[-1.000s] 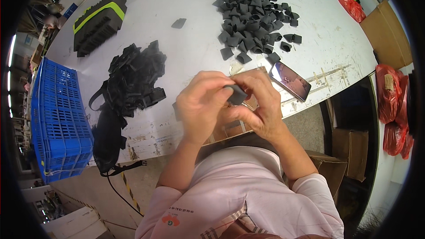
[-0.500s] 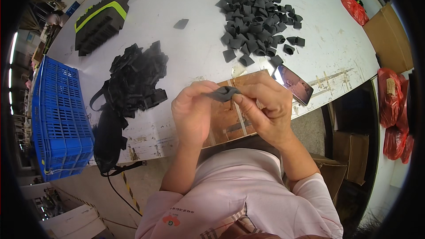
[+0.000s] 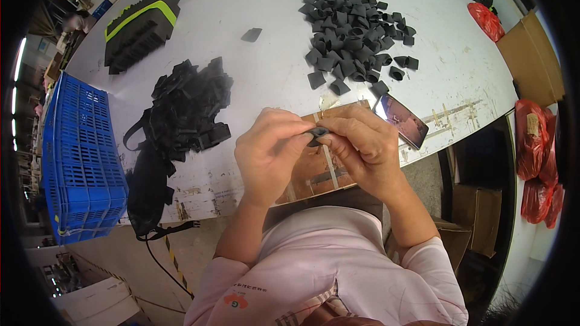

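Between my two hands is a small dark grey fabric loop point(image 3: 316, 135), held above the table's near edge. My left hand point(image 3: 273, 148) pinches its left side between thumb and fingers. From the other side, my right hand point(image 3: 366, 145) grips it with thumb and forefinger. Most of the loop is hidden behind my fingers; a bit of its opening shows. Beneath the hands lies a brown board point(image 3: 302, 175) with a pale strip across it. Past the hands, to the right, is a large pile of similar grey loops point(image 3: 350, 33).
Left of my hands lies a heap of black straps point(image 3: 187, 105). A blue plastic crate point(image 3: 84, 157) stands at the table's left. Far left is a dark stack with a yellow-green band point(image 3: 142, 21). A phone point(image 3: 402, 121) lies right of the board; a single grey piece point(image 3: 251, 35) lies mid-table.
My left fingers have moved right and closed in on the loop, so the two hands now nearly meet. Less of the loop shows than before.
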Motion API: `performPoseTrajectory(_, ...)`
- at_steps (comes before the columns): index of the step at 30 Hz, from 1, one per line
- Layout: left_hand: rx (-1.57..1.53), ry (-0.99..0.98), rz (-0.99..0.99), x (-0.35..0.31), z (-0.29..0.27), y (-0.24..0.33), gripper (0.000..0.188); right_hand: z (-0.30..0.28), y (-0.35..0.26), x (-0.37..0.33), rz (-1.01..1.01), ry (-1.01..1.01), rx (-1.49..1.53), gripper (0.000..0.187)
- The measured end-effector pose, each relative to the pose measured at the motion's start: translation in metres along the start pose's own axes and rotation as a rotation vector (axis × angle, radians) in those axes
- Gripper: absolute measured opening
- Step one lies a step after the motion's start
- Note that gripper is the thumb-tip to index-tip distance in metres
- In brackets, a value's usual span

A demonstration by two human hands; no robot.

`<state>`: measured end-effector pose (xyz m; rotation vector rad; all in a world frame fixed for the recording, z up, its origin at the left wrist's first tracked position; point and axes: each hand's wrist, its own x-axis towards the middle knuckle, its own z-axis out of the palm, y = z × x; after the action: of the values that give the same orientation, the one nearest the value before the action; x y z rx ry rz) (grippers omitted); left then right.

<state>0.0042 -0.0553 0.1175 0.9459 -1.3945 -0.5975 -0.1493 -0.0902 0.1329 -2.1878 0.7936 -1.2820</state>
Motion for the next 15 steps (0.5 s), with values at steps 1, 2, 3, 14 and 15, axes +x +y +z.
performPoseTrajectory(1,-0.002,-0.002,0.000,0.000,0.000,0.001,0.013,0.001,0.005,-0.002,0.001,0.001,-0.002,0.013)
performPoseTrajectory(2,0.062,-0.035,0.029,0.000,0.000,0.003,0.012,0.002,0.012,-0.006,-0.010,-0.014,0.045,0.012)
performPoseTrajectory(3,0.124,-0.065,0.058,0.000,0.001,0.004,0.012,0.001,0.016,-0.007,-0.021,-0.031,0.091,0.012)
performPoseTrajectory(14,-0.057,-0.001,0.000,-0.006,0.005,-0.011,0.011,0.010,0.013,-0.010,-0.053,0.047,0.005,0.009)
performPoseTrajectory(15,-0.031,-0.006,0.012,-0.004,0.005,-0.010,0.010,0.011,0.015,-0.010,-0.044,0.059,-0.001,0.010)
